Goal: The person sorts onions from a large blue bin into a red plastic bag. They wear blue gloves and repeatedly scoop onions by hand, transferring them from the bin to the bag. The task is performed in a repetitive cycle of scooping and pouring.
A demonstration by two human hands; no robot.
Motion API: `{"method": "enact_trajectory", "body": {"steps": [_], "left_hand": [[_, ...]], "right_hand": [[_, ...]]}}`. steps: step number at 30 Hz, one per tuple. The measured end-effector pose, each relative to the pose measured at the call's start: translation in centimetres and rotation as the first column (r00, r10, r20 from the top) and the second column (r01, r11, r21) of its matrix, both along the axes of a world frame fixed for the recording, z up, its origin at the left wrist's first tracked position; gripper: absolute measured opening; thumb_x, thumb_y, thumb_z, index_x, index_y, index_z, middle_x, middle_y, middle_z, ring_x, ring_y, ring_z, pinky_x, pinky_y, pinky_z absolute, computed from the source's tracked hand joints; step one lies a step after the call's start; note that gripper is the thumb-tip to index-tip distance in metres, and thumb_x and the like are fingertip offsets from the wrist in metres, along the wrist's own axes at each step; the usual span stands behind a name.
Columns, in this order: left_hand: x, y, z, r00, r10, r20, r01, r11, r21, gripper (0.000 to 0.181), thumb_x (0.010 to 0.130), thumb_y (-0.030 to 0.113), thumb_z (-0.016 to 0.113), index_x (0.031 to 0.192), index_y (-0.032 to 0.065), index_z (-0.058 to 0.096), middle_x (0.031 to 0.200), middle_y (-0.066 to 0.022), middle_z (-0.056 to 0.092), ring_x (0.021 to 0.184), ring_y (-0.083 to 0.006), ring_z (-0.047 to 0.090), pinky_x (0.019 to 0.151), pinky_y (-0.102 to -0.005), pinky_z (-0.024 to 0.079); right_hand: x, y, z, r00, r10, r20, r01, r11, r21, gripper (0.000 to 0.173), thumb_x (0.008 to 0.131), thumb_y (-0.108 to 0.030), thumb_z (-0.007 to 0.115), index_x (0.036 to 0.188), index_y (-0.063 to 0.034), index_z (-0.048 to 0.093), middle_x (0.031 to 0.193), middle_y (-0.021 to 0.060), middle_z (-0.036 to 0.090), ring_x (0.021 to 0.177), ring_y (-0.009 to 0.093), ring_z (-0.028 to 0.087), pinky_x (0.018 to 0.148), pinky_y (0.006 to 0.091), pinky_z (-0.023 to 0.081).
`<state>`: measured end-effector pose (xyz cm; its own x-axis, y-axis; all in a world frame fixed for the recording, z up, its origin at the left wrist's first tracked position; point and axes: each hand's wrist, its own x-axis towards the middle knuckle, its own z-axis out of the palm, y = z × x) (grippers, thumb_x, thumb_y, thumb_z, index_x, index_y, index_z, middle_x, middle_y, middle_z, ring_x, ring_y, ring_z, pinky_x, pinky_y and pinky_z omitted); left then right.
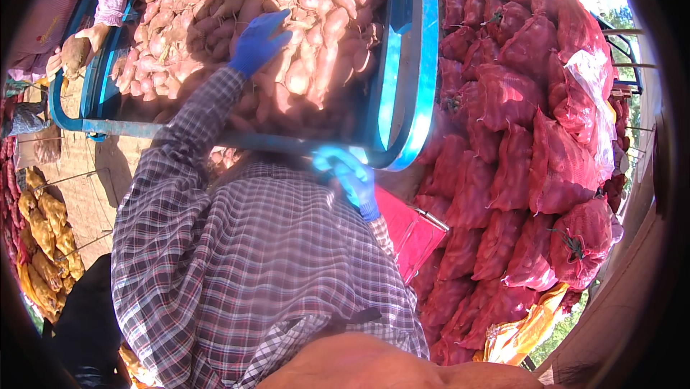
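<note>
My left hand (261,41), in a blue knit glove, reaches over a heap of pink-skinned sweet potatoes (323,28). Its thumb and fingers are apart, and nothing shows in its grasp. The sweet potatoes lie in a blue metal-framed bed (412,55) in front of me. Nearer my body, my right hand (350,179) wears a blue glove too and is by the front rail. Blur and glare hide its fingertips, so whether it touches the rail or holds anything is unclear. A red panel-like object with a metal rod (412,230) sits beside my right forearm.
Stacked red mesh sacks (506,168) rise along the right side. Beyond the bed's left side, a co-worker's hands (97,36) hold a brownish tuber (74,57). Yellow sacks (51,216) stand at lower left, and a yellow sack (525,330) lies at lower right.
</note>
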<state>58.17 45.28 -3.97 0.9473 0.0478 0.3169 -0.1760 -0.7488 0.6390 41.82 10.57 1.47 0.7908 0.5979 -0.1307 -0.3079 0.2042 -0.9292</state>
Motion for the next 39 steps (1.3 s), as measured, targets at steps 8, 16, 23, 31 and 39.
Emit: {"method": "enact_trajectory", "body": {"steps": [8, 16, 23, 31, 39], "left_hand": [[13.5, -3.8, -3.2, 0.98, 0.188, -0.059, -0.111, 0.775, 0.622, 0.06, 0.084, 0.026, 0.07, 0.141, 0.0303, 0.051, 0.12, -0.0104, 0.053, 0.109, -0.0308, 0.056, 0.089, -0.0465, 0.048], [12.6, 1.9, -3.6, 0.923, -0.325, -0.208, 0.155, 0.806, -0.571, 0.058, 0.087, 0.018, 0.071, 0.143, 0.0173, 0.053, 0.128, -0.0063, 0.054, 0.112, -0.023, 0.057, 0.096, -0.0379, 0.049], [4.1, 5.0, -0.3, 0.82, -0.571, 0.043, 0.063, 0.016, -0.998, 0.069, 0.086, 0.003, 0.064, 0.151, 0.0069, 0.042, 0.141, -0.0029, 0.05, 0.121, -0.0132, 0.052, 0.103, -0.0301, 0.045], [-1.9, 2.4, 2.6, 0.703, -0.711, -0.037, -0.016, 0.037, -0.999, 0.064, 0.09, 0.007, 0.062, 0.15, 0.0053, 0.043, 0.139, -0.006, 0.054, 0.118, -0.0153, 0.054, 0.1, -0.0284, 0.046], [-3.9, 2.2, 1.3, 0.464, -0.875, -0.14, -0.399, -0.065, -0.915, 0.043, 0.098, 0.021, 0.062, 0.133, -0.0035, 0.053, 0.125, -0.0149, 0.061, 0.104, -0.0185, 0.063, 0.089, -0.0325, 0.055]], "right_hand": [[3.3, 7.3, -5.9, 0.964, -0.261, 0.056, 0.266, 0.944, -0.193, 0.041, 0.097, -0.008, 0.061, 0.137, 0.0016, 0.057, 0.119, 0.0094, 0.067, 0.095, 0.011, 0.063, 0.078, 0.0229, 0.05], [4.0, 8.9, -2.5, 0.917, -0.398, -0.004, 0.381, 0.881, -0.279, 0.039, 0.099, -0.01, 0.056, 0.135, 0.0022, 0.058, 0.115, 0.0104, 0.068, 0.087, 0.011, 0.065, 0.071, 0.0227, 0.052], [9.0, 11.1, -1.0, 0.918, -0.377, -0.127, 0.367, 0.925, -0.094, 0.05, 0.104, -0.033, 0.054, 0.142, -0.0007, 0.048, 0.118, 0.0116, 0.064, 0.101, 0.023, 0.066, 0.079, 0.0323, 0.057], [15.6, 16.0, -1.2, 0.945, -0.327, 0.025, 0.322, 0.939, 0.118, 0.065, 0.101, -0.022, 0.061, 0.155, -0.0029, 0.03, 0.143, 0.0133, 0.048, 0.123, 0.023, 0.054, 0.104, 0.0344, 0.046], [13.1, 14.3, -0.9, 0.842, -0.278, 0.462, 0.408, 0.889, -0.208, 0.07, 0.093, -0.018, 0.073, 0.149, 0.0048, 0.039, 0.145, 0.0198, 0.05, 0.132, 0.025, 0.05, 0.109, 0.0365, 0.043]]}}
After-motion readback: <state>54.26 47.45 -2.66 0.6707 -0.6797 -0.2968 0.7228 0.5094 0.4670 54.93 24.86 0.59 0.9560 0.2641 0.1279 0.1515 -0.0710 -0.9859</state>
